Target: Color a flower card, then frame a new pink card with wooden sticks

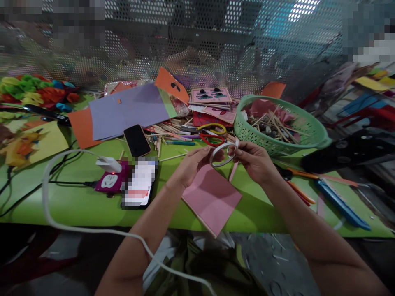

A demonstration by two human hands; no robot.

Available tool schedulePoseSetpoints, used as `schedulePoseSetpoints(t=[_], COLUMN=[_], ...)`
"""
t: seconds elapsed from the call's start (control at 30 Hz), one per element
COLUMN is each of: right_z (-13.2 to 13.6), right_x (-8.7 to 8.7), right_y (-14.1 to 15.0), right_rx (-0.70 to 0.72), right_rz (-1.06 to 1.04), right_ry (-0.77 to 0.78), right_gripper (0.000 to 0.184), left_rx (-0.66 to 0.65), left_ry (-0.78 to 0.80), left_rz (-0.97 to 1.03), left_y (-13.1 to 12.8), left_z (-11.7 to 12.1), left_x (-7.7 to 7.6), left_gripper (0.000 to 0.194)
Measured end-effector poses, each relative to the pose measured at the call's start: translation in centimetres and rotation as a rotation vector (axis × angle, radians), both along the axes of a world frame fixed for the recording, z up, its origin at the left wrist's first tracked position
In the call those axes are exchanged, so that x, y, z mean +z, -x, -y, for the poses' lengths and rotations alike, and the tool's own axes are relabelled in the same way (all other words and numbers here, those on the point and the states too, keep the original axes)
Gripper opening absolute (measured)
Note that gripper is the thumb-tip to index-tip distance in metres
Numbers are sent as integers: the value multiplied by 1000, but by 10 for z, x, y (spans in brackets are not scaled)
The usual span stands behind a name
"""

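A narrow roll of white tape point(219, 165) is held up between both hands, over the far corner of a pink square card point(212, 201). My left hand point(194, 162) grips the ring from the left, its fingertips partly behind it. My right hand point(253, 160) pinches the roll's right side between thumb and fingers, where a short piece of tape stands up. Below the card's edges, thin wooden sticks show. A narrow pink strip point(233, 172) lies beside the card, under my right hand.
A green basket point(280, 146) of sticks and stones stands behind my right hand. Red and yellow scissors point(212, 139) lie beyond the tape. At left are two phones, a purple power adapter point(112, 181) and a white cable point(92, 230). A blue cutter point(342, 203) lies right.
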State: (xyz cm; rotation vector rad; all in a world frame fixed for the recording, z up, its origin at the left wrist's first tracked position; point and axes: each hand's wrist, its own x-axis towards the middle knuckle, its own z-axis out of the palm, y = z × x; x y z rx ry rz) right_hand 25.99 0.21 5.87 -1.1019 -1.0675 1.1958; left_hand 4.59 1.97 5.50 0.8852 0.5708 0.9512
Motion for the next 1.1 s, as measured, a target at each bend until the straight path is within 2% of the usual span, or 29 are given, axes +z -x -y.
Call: schedulePoseSetpoints(t=[0.33,0.53,0.77,1.1], right_z=[-4,-3,0,3], right_x=[-7,-4,-1,1], right_y=[-3,-1,-3,-8], right_rx=[-3,-42,-59,1], right_rz=[6,-30,-31,37], right_ry=[-9,35,30,-14], right_gripper=[43,47,45,37], left_rx=[-12,33,49,37], left_ry=[26,-1,6,29], left_rz=[10,-29,-67,-77], left_y=[3,6,7,4], left_z=[-2,-5,-9,-8], left_x=[-2,-2,-6,-4], left_gripper=[44,33,32,15])
